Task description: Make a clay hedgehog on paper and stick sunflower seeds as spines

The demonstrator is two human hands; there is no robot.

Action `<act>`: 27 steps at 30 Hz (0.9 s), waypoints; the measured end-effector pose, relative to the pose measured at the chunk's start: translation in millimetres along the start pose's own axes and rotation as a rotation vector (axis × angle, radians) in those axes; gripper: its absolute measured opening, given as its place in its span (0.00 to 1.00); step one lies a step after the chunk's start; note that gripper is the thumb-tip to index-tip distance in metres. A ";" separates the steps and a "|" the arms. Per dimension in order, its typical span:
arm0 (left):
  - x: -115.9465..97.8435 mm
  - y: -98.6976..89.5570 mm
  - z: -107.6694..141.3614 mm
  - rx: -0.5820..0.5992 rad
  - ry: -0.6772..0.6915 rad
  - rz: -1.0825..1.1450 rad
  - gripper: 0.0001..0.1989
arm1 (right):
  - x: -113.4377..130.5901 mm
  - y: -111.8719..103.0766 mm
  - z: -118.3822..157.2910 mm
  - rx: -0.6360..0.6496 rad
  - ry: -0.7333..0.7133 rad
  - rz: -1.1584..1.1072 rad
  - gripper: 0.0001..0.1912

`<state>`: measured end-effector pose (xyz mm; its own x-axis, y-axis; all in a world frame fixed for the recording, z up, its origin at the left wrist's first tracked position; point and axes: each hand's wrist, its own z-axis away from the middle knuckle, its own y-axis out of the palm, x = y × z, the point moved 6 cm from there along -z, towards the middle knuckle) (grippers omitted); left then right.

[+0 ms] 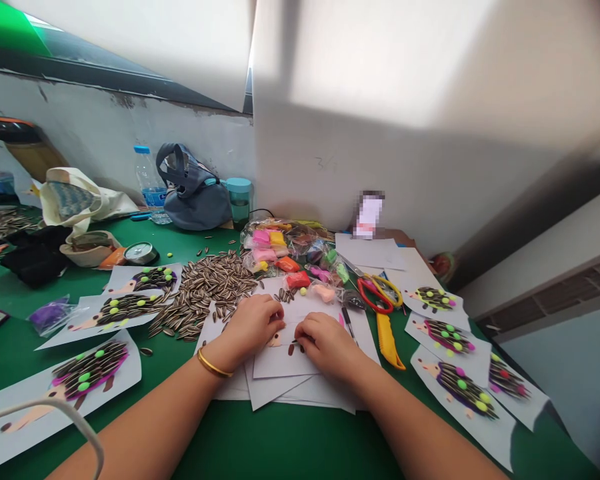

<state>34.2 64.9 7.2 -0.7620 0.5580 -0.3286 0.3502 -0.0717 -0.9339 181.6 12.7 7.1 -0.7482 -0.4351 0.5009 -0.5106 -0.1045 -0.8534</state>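
A white paper [280,367] lies on a stack of sheets in front of me. On it are a small peach clay piece [275,341] and small brown pieces [291,349]. My left hand [260,322], with a gold bangle at the wrist, rests at the paper's left side, fingers curled together beside the peach piece; what they hold, if anything, is hidden. My right hand [325,340] is on the paper's right side, its fingers bent and pressed together over the brown pieces. Sunflower seeds [210,287] are heaped to the left, behind my left hand.
Bagged coloured clay [297,280] lies behind the paper. Red-handled scissors [375,293] and a yellow cutter [390,343] are at the right. Seed-covered hedgehog pictures [93,373] flank both sides. A bottle [150,183], blue bag [195,197], cup [240,203] and phone [369,215] stand behind.
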 end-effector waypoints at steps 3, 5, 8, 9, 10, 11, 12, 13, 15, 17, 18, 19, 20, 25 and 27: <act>-0.2 -0.2 0.2 -0.008 0.001 0.003 0.05 | -0.1 -2.6 2.3 0.017 -0.013 0.005 0.07; -0.6 -0.4 0.5 -0.008 0.004 0.010 0.05 | 1.9 -3.2 3.5 0.037 -0.034 0.013 0.06; -0.7 -0.7 0.8 -0.006 0.003 0.020 0.04 | 4.8 -2.9 3.9 0.043 -0.050 0.046 0.06; -0.6 -0.7 0.8 -0.006 0.001 0.022 0.04 | 5.3 -2.2 3.5 0.040 -0.055 0.061 0.06; -0.6 -0.8 0.7 -0.005 0.000 0.024 0.04 | 5.4 -1.3 3.1 0.034 -0.061 0.078 0.06; -0.6 -0.8 0.6 -0.005 -0.001 0.025 0.04 | 5.3 -0.2 2.5 0.027 -0.070 0.095 0.07; -0.5 -0.7 0.5 -0.004 -0.003 0.025 0.04 | 5.1 0.9 2.0 0.018 -0.082 0.111 0.07; -0.5 -0.8 0.4 -0.004 -0.006 0.024 0.04 | 4.8 2.0 1.5 0.009 -0.096 0.125 0.07; -0.5 -1.0 0.4 -0.007 -0.007 0.021 0.04 | 4.5 3.8 0.8 -0.004 -0.128 0.143 0.08; -0.4 -1.0 0.5 -0.009 -0.006 0.022 0.04 | 4.6 4.8 0.8 -0.008 -0.152 0.144 0.08; -0.3 -0.8 0.5 -0.009 -0.005 0.022 0.04 | 4.7 4.8 0.9 -0.008 -0.157 0.141 0.09; 0.0 -0.5 0.6 -0.007 -0.004 0.022 0.04 | 4.8 4.6 1.0 -0.008 -0.158 0.137 0.09; 0.3 -0.2 0.6 -0.006 -0.004 0.021 0.04 | 4.9 4.0 1.2 -0.010 -0.154 0.133 0.09; 0.3 0.4 0.6 0.000 -0.001 0.018 0.05 | 5.0 3.2 1.6 0.002 -0.136 0.139 0.07; -0.2 -0.2 0.8 0.001 -0.003 0.017 0.05 | 4.4 3.9 1.4 0.012 -0.132 0.143 0.07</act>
<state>33.9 64.2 7.4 -0.7576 0.5544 -0.3445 0.3624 -0.0816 -0.9284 176.9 9.2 5.8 -0.7501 -0.5597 0.3523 -0.3976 -0.0440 -0.9165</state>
